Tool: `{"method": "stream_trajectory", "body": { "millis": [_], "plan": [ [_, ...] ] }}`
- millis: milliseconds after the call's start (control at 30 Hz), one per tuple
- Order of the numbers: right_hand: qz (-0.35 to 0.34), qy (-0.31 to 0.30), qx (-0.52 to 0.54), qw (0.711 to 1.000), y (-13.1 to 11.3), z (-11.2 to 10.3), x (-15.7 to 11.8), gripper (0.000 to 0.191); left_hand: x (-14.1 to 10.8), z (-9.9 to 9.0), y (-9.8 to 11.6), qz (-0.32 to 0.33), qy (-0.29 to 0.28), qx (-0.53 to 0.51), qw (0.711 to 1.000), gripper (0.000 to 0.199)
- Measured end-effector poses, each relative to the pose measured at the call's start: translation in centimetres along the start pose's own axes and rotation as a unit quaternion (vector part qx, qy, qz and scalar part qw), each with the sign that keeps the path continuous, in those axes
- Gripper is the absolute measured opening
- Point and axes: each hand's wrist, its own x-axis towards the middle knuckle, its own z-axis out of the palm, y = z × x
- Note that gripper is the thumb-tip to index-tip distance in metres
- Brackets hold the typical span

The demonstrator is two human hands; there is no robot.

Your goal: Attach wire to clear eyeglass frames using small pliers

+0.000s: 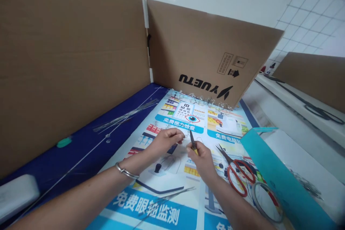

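My left hand, with a silver bangle at its wrist, is pinched closed above the printed sheet. Something tiny shows at its fingertips, too small to make out. My right hand is closed around pointed pliers with dark jaws and a yellow grip. Their tip points up and away, just right of the left fingertips and apart from them. Red-handled scissors lie right of my right hand, blades partly spread. Thin wires lie on the sheet below my hands.
Cardboard panels stand at left and back. Clear wire pieces line the sheet's far edge. More wires lie on the blue cloth. At right are a wire coil and a teal-edged box holding wire pieces.
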Motion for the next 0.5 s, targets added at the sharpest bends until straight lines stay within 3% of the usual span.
{"method": "stream_trajectory", "body": {
  "millis": [100,233,367,500],
  "plan": [
    [-0.100,0.046,-0.191,0.975,0.6,-0.9,0.5,0.014,0.3,-1.2,0.3,-0.022,0.022,-0.024,0.999,0.026],
    [-0.236,0.073,-0.386,0.889,1.3,-2.2,1.2,0.016,0.5,-2.2,0.3,-0.039,0.027,-0.055,0.997,0.024],
    [-0.285,0.057,-0.506,0.812,0.7,-2.7,1.2,0.017,0.5,-2.1,-0.1,-0.057,0.014,-0.077,0.995,0.021],
    [-0.300,0.042,-0.571,0.763,0.0,-2.4,0.9,0.019,0.5,-1.7,-0.5,-0.064,0.005,-0.091,0.994,0.017]
  ]
}}
